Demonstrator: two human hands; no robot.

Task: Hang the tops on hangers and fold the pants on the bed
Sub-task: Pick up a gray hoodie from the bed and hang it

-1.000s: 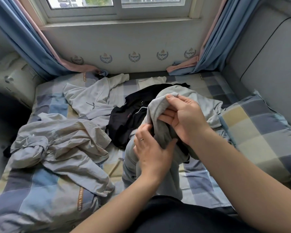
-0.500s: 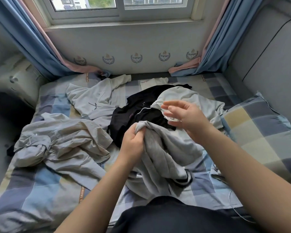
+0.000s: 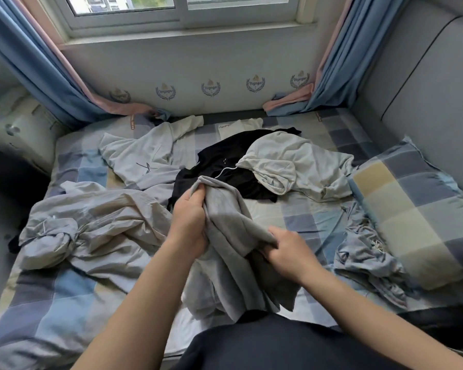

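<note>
While the grey garment is sorted out, it hangs bunched between both hands on the person's side of the black garment, and its lower folds trail onto the bed.

Left hand: fingers curled round the upper edge of the grey cloth, just beside the black garment's near hem. Right hand: clenched on a lower fold, fingertips hidden under the cloth. Whether the piece is a top or pants cannot be told.

Advice for the step: fix one grip and run the other hand along an edge until a waistband or collar shows. Then shake the cloth flat before folding or hanging. Lift it clear so that it does not drag the black garment along.

Count, by heaps, six garments:
- the held grey one
- the black one
- a cream hooded top, right of the black one and overlapping it
- a pale top with a printed mark, left of it
- a large crumpled grey piece, left and nearer
- a blue-grey bundle, right and nearer

Hangers in view: none. Checked pillow: one, far right of the black garment.
</note>
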